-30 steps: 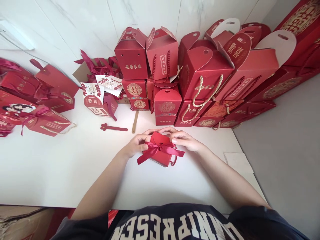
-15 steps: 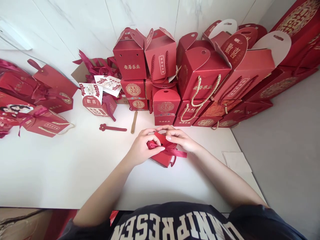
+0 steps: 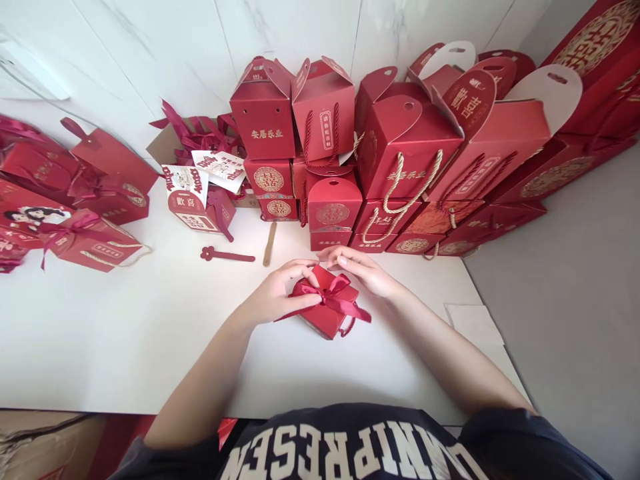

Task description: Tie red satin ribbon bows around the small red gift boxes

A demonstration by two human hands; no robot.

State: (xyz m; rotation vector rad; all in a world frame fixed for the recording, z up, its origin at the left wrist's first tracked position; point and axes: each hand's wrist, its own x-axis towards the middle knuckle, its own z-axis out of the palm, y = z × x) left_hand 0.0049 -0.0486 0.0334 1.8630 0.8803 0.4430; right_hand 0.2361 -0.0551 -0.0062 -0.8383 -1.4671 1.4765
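Observation:
A small red box (image 3: 329, 323) lies on the white table in front of me, with a crimson ribbon (image 3: 345, 305) tied in a bow on its top. My left hand (image 3: 285, 290) is at the box's left side, thumb and fingers closed on the bow's left part. Beyond the box's far right corner is my right hand (image 3: 357, 267), its fingers loosely bent and apart, with nothing seen in them. A dark red cord handle shows at the box's right side.
Red gift boxes (image 3: 335, 207) are stacked along the tiled wall. Ribboned boxes (image 3: 107, 250) stand at the left. A flower-ended red strap (image 3: 227, 255) and a tan stick (image 3: 270, 245) lie beyond my left hand. White paper (image 3: 473, 320) lies at the right.
The ribbon now shows as a bow with a loop on the right and a tail at the left. My right hand has drawn slightly back from the ribbon, and its fingers have come off it.

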